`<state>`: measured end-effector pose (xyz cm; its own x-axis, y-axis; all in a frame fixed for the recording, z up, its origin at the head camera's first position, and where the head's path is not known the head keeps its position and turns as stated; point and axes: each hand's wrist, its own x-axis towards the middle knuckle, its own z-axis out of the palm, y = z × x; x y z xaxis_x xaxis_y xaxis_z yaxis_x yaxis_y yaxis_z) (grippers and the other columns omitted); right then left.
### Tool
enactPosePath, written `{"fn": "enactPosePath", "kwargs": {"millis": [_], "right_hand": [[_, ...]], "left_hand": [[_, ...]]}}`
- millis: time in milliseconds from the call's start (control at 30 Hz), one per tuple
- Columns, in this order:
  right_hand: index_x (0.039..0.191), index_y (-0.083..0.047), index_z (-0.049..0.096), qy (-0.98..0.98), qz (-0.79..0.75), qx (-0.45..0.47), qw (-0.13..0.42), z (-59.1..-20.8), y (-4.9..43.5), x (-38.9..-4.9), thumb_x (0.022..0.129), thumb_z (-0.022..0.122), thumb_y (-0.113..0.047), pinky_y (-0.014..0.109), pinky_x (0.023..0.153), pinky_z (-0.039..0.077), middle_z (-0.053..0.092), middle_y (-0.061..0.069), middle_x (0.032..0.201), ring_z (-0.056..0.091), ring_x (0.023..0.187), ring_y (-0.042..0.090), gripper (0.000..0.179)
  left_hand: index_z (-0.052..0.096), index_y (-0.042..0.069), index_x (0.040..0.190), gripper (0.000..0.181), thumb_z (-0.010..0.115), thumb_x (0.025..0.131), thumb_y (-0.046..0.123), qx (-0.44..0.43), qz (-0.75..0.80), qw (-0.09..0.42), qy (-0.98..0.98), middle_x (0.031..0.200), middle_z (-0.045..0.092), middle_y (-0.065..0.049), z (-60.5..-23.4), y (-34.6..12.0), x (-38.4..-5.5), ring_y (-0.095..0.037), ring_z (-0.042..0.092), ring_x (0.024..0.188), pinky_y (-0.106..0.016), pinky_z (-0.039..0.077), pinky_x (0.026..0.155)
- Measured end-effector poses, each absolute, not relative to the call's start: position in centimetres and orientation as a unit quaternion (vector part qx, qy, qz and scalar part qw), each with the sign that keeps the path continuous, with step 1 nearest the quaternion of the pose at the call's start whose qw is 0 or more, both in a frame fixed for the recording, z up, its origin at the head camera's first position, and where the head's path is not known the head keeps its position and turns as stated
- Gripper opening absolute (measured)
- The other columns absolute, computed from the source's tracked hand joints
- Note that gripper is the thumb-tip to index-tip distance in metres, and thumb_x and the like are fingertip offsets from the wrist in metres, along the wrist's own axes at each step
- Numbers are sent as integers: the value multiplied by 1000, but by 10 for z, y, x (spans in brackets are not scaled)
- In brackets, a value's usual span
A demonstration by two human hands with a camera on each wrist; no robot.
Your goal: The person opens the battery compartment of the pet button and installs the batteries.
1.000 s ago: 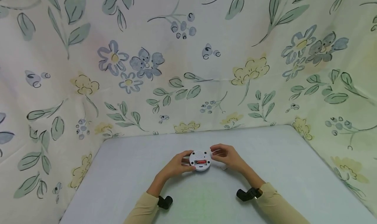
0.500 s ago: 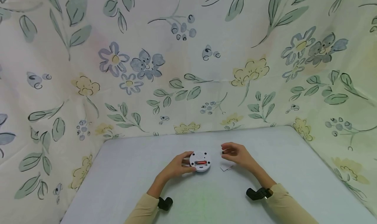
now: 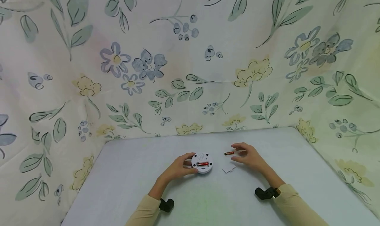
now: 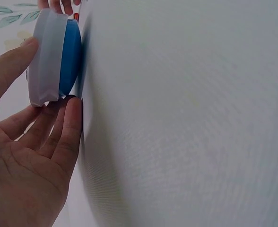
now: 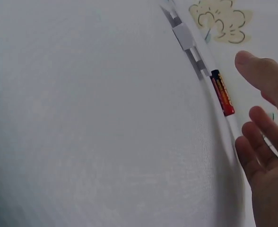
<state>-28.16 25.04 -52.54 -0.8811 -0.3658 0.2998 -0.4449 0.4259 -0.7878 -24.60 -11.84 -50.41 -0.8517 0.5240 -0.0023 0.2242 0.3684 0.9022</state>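
Observation:
My left hand (image 3: pixel 178 166) grips a round white battery-powered device (image 3: pixel 202 157) by its left edge, thumb on the near side and fingers at the far side. The device's underside faces up, showing speaker holes, dark feet and an uncovered compartment with a red battery (image 3: pixel 203 164) in it. In the left wrist view, the device (image 4: pixel 47 56) has a blue part facing the table. A loose red-and-black battery (image 3: pixel 229 153) lies on the table, also seen in the right wrist view. Beside it, my right hand (image 3: pixel 245 156) has its fingers spread apart and holds nothing.
A small white battery cover (image 3: pixel 228 168) lies on the table just nearer than the loose battery. The white-covered table (image 3: pixel 142 153) ends at a floral cloth (image 3: pixel 190 71) behind and at the sides. Both wrists carry black cameras.
My right hand has moved right, away from the device, and let go of a battery, which now lies on the table. The white cover has come into full view. My left hand stays put.

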Motion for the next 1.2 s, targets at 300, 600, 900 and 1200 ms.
{"fn": "enactPosePath", "kwargs": {"millis": [300,600,900,1200], "right_hand": [[130,-1,64,-862,440,240,74,-529,252,-290,81,90,-18,48,88,52,64,14,123,58,109,32,59],[106,-8,75,-890,392,222,66,-527,243,-294,83,86,-12,39,83,51,65,0,103,60,96,21,25],[92,-12,75,-888,400,218,66,-526,242,-291,87,82,-8,30,74,51,63,-4,92,58,85,16,10],[95,-8,75,-870,437,213,77,-524,243,-286,87,81,-5,27,72,52,66,-1,92,60,85,18,10]], "left_hand": [[43,-2,150,70,78,92,17,236,514,141,813,142,53,-19,-500,-117,-244,-37,58,122,-44,51,97],[44,-1,150,71,79,92,20,229,505,144,820,143,52,-18,-501,-118,-244,-35,58,122,-41,52,97],[44,2,151,71,79,92,21,220,504,148,822,143,53,-14,-504,-118,-246,-31,58,123,-39,51,98],[44,0,150,71,79,92,21,227,501,143,823,143,52,-18,-502,-118,-245,-35,58,123,-41,52,97]]}}
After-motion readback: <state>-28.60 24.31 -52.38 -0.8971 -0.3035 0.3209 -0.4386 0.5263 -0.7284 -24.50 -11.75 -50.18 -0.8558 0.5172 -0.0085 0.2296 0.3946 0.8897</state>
